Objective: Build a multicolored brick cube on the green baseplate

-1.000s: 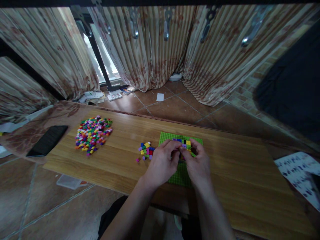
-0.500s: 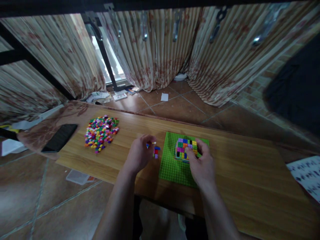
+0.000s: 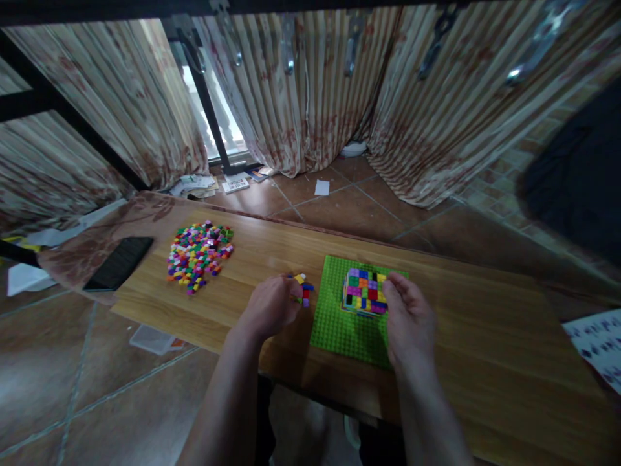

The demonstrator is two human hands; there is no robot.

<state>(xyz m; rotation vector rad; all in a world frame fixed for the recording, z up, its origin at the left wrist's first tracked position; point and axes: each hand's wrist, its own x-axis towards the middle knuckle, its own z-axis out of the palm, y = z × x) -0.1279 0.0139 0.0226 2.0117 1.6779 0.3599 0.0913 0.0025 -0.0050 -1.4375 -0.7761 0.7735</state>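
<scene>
A squat block of multicoloured toy building bricks (image 3: 361, 291) stands on the green studded baseplate (image 3: 339, 336). At its right edge is my right hand (image 3: 411, 317), thumb and fingers drawn together. Whether a small brick sits between those fingertips is hidden. Left of the baseplate, my left hand (image 3: 272, 305) is curled with its fingertips down at a few loose bricks (image 3: 305, 292) in blue, red, yellow and purple. What its fingers pinch, if anything, is covered by the hand.
A heap of small mixed bricks (image 3: 198, 255) lies on the left part of the wooden table (image 3: 485, 349). Beyond the table's left end, a black phone-like slab (image 3: 119, 263) rests on brown cloth (image 3: 150, 217). A printed sheet (image 3: 596, 343) is at the far right.
My right hand has shifted right, off the block's top to its right edge, uncovering more bricks. My left hand has lowered slightly to the loose bricks. The view has tilted a little.
</scene>
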